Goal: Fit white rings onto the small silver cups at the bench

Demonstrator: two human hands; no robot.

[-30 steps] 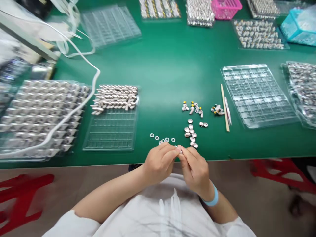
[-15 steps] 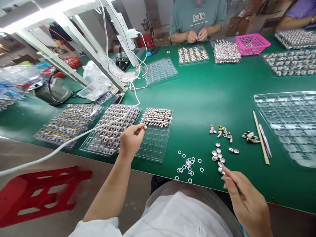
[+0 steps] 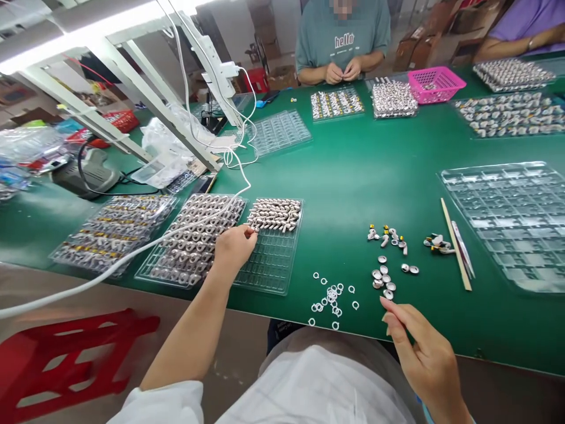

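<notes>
My left hand (image 3: 236,246) is closed in a pinch on a small pale earbud piece at the edge of the filled rows in a clear tray (image 3: 273,277). Its exact shape is mostly hidden by my fingertips. Packed earbud shells (image 3: 276,213) fill the back part of that tray, with bare slots in front of them. My right hand (image 3: 426,350) hovers by the table's front edge, thumb and index finger slightly apart, with nothing visible between them. Just beyond its fingertips lie several round silver caps (image 3: 385,278). Several thin white rings (image 3: 332,294) are scattered to their left.
Two filled trays, one of ring-shaped shells (image 3: 189,235) and one of yellow-marked parts (image 3: 117,227), sit left. A white cable (image 3: 110,262) crosses them. Right are a wooden stick (image 3: 456,244), tweezers (image 3: 463,250) and a clear tray (image 3: 507,221). A co-worker sits opposite.
My left hand has brought the small piece down against the filled rows. My right hand has drawn slightly back from the silver caps. The whole view has shifted a little.
</notes>
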